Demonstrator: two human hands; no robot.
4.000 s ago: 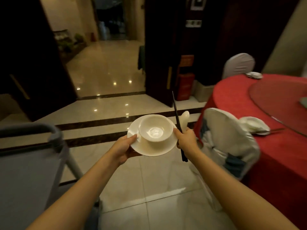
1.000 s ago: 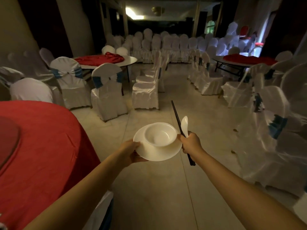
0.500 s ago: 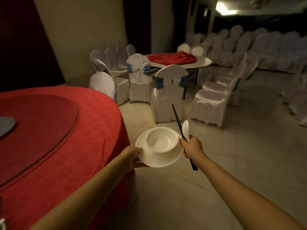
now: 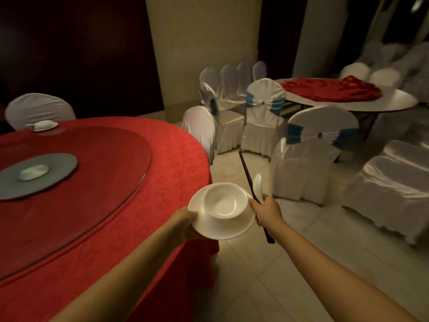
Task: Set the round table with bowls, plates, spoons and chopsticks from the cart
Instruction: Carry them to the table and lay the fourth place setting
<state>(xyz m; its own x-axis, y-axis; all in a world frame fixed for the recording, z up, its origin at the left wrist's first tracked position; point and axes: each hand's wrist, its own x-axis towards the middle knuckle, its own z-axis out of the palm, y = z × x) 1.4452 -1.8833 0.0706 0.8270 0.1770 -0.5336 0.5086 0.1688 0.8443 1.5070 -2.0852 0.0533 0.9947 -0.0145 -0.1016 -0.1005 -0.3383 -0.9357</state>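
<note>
The round table [image 4: 162,177] lies left of the load; nearer left hand [image 4: 185,223] grips plate [image 4: 220,230] bearing bowl [image 4: 224,203], right hand [image 4: 267,211] clasps chopsticks [image 4: 247,174] and spoon [image 4: 257,184]

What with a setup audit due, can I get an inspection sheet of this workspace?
Surface: table in red cloth, glass turntable on it.
Job's things: bowl on plate, chopsticks and spoon, all held beside the table; one set place at the far rim.
Clutter: grey disc on the turntable.
Grips: left hand holds the plate; right hand holds chopsticks and spoon.
Cables: nothing seen.
Surroundings: covered chairs, second table, tiled floor.
</note>
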